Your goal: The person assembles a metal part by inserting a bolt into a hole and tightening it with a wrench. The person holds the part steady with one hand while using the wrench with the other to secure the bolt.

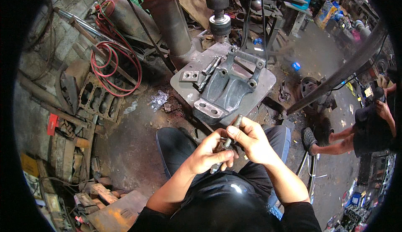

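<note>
Both hands are pinching a threaded bolt (231, 133): the left hand (209, 153) low, the right hand (250, 140) higher, near a metal bracket (228, 85) on the drill table (184, 87).

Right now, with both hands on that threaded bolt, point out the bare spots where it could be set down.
Free: the near-left corner of the grey steel drill-press plate, between the small drilled steel block and the cast grey metal bracket; also the dusty concrete floor left of the knee. Crowded: the plate's middle and right, under the bracket and twist drill bit.
</note>
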